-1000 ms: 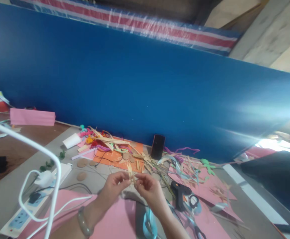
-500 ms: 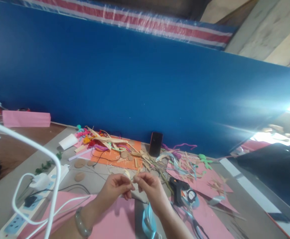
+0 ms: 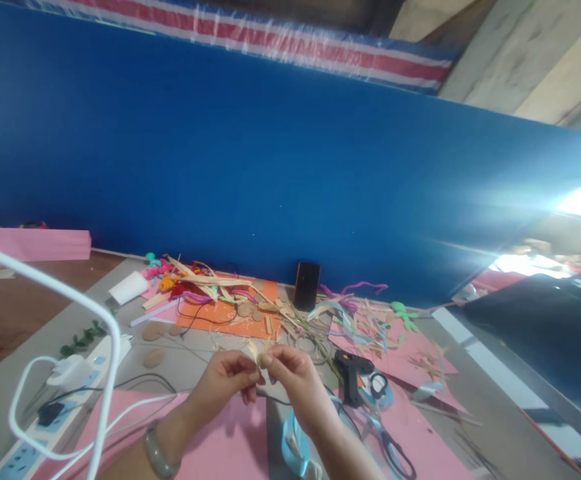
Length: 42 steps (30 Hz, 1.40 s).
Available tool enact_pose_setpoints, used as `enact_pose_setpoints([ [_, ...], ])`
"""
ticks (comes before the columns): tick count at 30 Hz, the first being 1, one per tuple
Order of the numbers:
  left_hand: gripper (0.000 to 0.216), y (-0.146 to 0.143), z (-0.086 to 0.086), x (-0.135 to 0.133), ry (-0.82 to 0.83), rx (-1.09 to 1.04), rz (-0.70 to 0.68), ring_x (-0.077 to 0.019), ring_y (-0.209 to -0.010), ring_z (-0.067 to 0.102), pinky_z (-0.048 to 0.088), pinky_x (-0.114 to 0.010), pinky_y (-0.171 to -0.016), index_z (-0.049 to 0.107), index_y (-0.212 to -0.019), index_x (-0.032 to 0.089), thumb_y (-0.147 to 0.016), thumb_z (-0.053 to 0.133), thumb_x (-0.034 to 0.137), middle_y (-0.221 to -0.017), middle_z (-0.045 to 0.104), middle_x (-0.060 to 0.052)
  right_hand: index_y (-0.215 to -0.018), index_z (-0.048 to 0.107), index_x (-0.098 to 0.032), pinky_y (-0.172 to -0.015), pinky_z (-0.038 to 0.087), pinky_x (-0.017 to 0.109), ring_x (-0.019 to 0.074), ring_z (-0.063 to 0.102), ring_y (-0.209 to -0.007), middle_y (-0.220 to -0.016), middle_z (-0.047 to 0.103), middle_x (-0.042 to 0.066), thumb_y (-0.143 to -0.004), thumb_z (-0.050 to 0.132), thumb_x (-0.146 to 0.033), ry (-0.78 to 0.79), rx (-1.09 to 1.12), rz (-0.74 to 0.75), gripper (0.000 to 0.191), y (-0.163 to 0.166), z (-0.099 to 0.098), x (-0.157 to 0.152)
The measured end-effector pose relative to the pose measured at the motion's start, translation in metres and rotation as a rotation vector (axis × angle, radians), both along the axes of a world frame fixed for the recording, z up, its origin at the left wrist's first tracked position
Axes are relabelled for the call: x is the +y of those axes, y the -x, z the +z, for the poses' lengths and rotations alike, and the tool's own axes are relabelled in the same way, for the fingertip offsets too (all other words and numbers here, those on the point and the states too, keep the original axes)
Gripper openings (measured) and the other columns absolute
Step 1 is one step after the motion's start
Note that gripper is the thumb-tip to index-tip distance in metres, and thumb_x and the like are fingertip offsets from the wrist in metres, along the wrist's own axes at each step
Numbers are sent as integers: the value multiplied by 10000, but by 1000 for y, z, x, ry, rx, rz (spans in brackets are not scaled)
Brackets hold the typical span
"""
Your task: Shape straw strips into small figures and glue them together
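My left hand (image 3: 233, 378) and my right hand (image 3: 290, 373) meet over the near part of the table, fingertips almost touching. Between them is a small pale strip (image 3: 254, 351), straw-like, its upper end sticking up above the fingers. Both hands pinch it, thumb against fingers; its lower part is mostly hidden. Pink paper (image 3: 233, 440) lies beneath the left hand. A light blue tape roll (image 3: 295, 443) sits below my right wrist. To the right are a black glue gun (image 3: 353, 377) and scissors (image 3: 395, 453).
A white power strip (image 3: 35, 440) with cables stands at left, a white cable (image 3: 70, 293) arching in front. Orange paper (image 3: 215, 320) under straw strips and pipe cleaners lies at the back. A phone (image 3: 307, 285) leans on the blue partition (image 3: 270, 167). Scraps cover more pink paper (image 3: 405, 360).
The view has shifted slightly, so the table things sit a little further left. Both hands still pinch the pale strip, and its upper end shows a little more plainly.
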<state>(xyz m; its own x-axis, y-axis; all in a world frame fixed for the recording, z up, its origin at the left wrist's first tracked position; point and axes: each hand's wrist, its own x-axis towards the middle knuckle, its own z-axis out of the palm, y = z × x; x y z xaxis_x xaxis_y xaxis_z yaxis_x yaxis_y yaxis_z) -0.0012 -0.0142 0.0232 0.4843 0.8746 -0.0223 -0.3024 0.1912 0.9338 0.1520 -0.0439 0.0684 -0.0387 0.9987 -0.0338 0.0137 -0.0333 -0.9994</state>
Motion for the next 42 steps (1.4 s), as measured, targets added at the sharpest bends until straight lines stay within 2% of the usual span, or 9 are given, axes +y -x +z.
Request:
enact_pose_setpoints([
  [4, 253, -1, 2, 0, 9, 0, 13, -117, -431, 566, 428, -217, -451, 684, -646, 115, -679, 762, 353, -487, 624, -17, -588, 589, -163, -583, 342, 238, 109, 438, -561, -551, 523, -33, -778, 672, -410, -7, -6, -22, 323, 2, 0, -1],
  [11, 251, 0, 11, -3, 6, 6, 23, -115, -417, 553, 434, -219, -450, 671, -581, 121, -665, 766, 337, -455, 609, -13, -624, 629, -162, -545, 305, 232, 103, 390, -533, -534, 481, -46, -748, 690, -437, 6, -37, -93, 308, 3, -4, 2],
  [22, 247, 1, -1, 0, -23, 18, 0, -115, -425, 559, 430, -213, -438, 693, -621, 116, -700, 732, 347, -481, 624, -21, -570, 555, -171, -570, 324, 240, 110, 418, -545, -535, 478, -44, -742, 678, -480, 31, -2, -78, 375, 6, -2, -2],
  [33, 193, -3, 3, 0, 57, -24, 56, -109, -389, 548, 421, -203, -413, 630, -630, 137, -632, 769, 272, -456, 616, 7, -581, 580, -172, -565, 315, 239, 107, 393, -535, -521, 440, -57, -722, 693, -469, 42, 8, -107, 348, 6, -4, -2],
  [42, 209, 0, 6, 0, -3, 45, 71, -115, -434, 555, 428, -216, -453, 679, -587, 123, -668, 755, 301, -464, 607, -8, -597, 578, -167, -591, 333, 238, 105, 415, -553, -541, 453, -57, -739, 694, -444, 37, 58, -103, 332, 6, -10, -2],
])
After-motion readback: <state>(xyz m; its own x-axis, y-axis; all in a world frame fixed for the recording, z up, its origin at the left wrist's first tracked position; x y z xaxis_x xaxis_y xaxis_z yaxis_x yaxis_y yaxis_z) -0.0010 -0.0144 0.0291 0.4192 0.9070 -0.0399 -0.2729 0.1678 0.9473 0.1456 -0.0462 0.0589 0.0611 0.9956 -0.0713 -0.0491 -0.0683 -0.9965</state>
